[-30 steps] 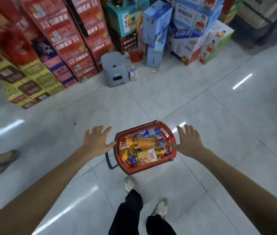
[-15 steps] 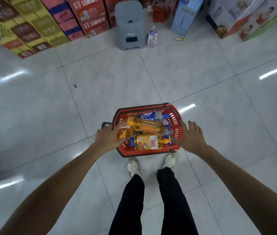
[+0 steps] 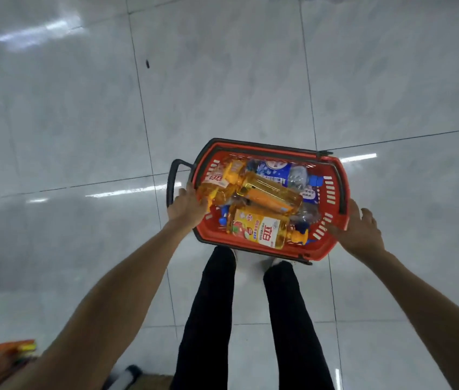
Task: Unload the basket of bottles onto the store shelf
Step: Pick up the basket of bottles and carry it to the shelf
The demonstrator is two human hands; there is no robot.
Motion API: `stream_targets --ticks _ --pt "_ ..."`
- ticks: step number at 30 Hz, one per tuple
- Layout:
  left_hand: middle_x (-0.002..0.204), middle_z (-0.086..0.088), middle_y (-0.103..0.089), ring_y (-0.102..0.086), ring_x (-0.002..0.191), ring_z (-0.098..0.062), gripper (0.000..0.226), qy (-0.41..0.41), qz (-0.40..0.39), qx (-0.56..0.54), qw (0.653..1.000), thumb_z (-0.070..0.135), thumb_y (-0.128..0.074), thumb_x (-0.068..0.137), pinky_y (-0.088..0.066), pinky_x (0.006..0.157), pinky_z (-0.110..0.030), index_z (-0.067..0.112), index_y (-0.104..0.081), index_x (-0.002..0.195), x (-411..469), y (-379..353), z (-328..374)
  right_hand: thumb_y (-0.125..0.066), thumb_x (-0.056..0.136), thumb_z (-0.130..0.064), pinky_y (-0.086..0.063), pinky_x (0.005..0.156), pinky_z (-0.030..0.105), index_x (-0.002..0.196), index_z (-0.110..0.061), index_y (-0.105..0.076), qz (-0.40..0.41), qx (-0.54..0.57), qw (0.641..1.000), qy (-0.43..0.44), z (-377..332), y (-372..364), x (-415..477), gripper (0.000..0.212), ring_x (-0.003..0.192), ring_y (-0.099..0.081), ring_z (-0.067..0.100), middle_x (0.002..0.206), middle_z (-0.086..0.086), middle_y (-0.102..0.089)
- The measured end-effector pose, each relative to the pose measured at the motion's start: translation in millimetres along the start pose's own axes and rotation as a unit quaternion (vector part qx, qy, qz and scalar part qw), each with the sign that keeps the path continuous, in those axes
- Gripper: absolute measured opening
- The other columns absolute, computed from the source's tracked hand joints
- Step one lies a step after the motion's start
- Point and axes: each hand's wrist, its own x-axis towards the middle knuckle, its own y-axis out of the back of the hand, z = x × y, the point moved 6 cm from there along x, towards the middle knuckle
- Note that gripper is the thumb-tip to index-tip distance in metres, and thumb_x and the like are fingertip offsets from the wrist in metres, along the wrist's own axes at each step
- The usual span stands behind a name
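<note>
The red basket (image 3: 326, 249) sits low at the person's twelve o'clock, bottles (image 3: 262, 229) heaped inside. The left hand (image 3: 186, 208) grips its nine o'clock rim and the right hand (image 3: 362, 232) spreads wide at four o'clock, likely bracing for a two-sided lift.

You stand on glossy polished floor tiles (image 3: 222, 80); your basket (image 3: 321, 249) is red plastic with a matt black handle (image 3: 170, 181); its bottles (image 3: 273, 195) are clear, shiny plastic; your trousers (image 3: 208, 319) matt black cloth.

Red basket (image 3: 318, 250) of orange bottles (image 3: 259, 229) on the floor (image 3: 222, 80) — left grip (image 3: 187, 206) curls over its rim, right grip (image 3: 360, 229) spread alongside.
</note>
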Motion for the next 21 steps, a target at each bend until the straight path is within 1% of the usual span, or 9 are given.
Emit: stream_targets --ticks 2,4,8,10,12,14,17,19,21 --pt "0.131 -0.013 -0.057 -0.066 0.109 -0.036 0.065 0.02 0.024 -0.033 0.999 0.056 -0.04 0.103 -0.048 0.073 -0.043 0.016 -0.029 0.153 14.3 -9.2 -2.7 -0.041 0.065 -0.101 -0.049 0.097 0.067 0.149 -0.032 -0.023 -0.006 0.05 0.999 -0.014 12.7 -17.2 27.3 0.111 0.127 -0.052 0.047 0.139 0.018 -0.051" --pt "0.128 -0.014 -0.059 -0.066 0.107 -0.037 0.06 0.039 0.035 -0.083 0.995 0.053 -0.038 0.104 -0.049 0.074 -0.044 0.015 -0.033 0.15 29.9 -19.1 -8.2 -0.048 0.066 -0.097 -0.051 0.095 0.067 0.15 -0.033 -0.02 -0.01 0.09 0.996 -0.018 4.0 -22.5 40.2 0.11 0.125 -0.054 0.046 0.138 0.018 -0.051" --pt "0.112 -0.006 -0.063 -0.066 0.099 -0.031 0.044 0.1 0.016 -0.233 0.967 0.037 -0.039 0.106 -0.05 0.077 -0.04 0.011 -0.048 0.141 57.8 -39.3 -19.4 -0.067 0.092 -0.054 -0.049 0.098 0.065 0.161 -0.024 -0.007 0.003 0.162 0.983 -0.089 -17.2 -33.3 56.8 0.097 0.128 -0.051 0.05 0.147 0.025 -0.04" --pt "0.109 -0.005 -0.062 -0.065 0.1 -0.03 0.042 0.134 -0.002 -0.282 0.95 0.035 -0.042 0.108 -0.054 0.082 -0.041 0.009 -0.052 0.139 70.2 -46.5 -25.7 -0.07 0.092 -0.041 -0.05 0.098 0.066 0.157 -0.019 -0.017 0.036 0.18 0.974 -0.136 -14.7 -36.7 66.7 0.087 0.125 -0.054 0.049 0.143 0.023 -0.043" --pt "0.113 -0.009 -0.066 -0.065 0.101 -0.03 0.043 0.145 -0.016 -0.307 0.941 0.038 -0.045 0.106 -0.056 0.087 -0.043 0.008 -0.056 0.135 82.2 -51.7 -30.9 -0.073 0.087 -0.033 -0.053 0.095 0.063 0.144 -0.014 -0.035 0.058 0.192 0.964 -0.173 -4.0 -39.5 78.3 0.071 0.116 -0.06 0.044 0.134 0.018 -0.051" --pt "0.112 -0.012 -0.068 -0.066 0.099 -0.031 0.043 0.141 -0.028 -0.32 0.936 0.042 -0.048 0.104 -0.056 0.085 -0.042 0.008 -0.059 0.128 92.4 -57.0 -36.7 -0.077 0.083 -0.037 -0.058 0.09 0.058 0.129 -0.015 -0.045 0.064 0.189 0.963 -0.183 0.1 -37.9 84.8 0.06 0.106 -0.067 0.038 0.123 0.013 -0.062" --pt "0.106 -0.012 -0.072 -0.069 0.095 -0.032 0.045 0.122 -0.034 -0.308 0.943 0.047 -0.048 0.104 -0.056 0.076 -0.036 0.009 -0.065 0.12 102.4 -57.5 -40.5 -0.073 0.09 -0.038 -0.056 0.083 0.047 0.12 -0.01 -0.054 0.041 0.136 0.975 -0.173 4.1 -30.6 92.6 0.045 0.091 -0.068 0.034 0.109 0.012 -0.069" --pt "0.104 -0.01 -0.073 -0.069 0.09 -0.029 0.053 0.108 -0.045 -0.297 0.948 0.054 -0.046 0.104 -0.054 0.074 -0.034 0.009 -0.068 0.12 105.9 -55.0 -37.9 -0.073 0.089 -0.041 -0.056 0.08 0.044 0.119 -0.007 -0.063 0.01 0.095 0.982 -0.165 11.7 -27.9 101.3 0.046 0.084 -0.067 0.034 0.106 0.014 -0.073" --pt "0.101 -0.008 -0.07 -0.068 0.088 -0.027 0.063 0.113 -0.065 -0.294 0.947 0.065 -0.046 0.101 -0.055 0.079 -0.035 0.01 -0.068 0.121 107.4 -50.1 -34.3 -0.077 0.081 -0.045 -0.058 0.081 0.044 0.118 -0.006 -0.068 -0.022 0.078 0.984 -0.161 13.8 -26.9 108.4 0.055 0.078 -0.064 0.031 0.105 0.017 -0.075"
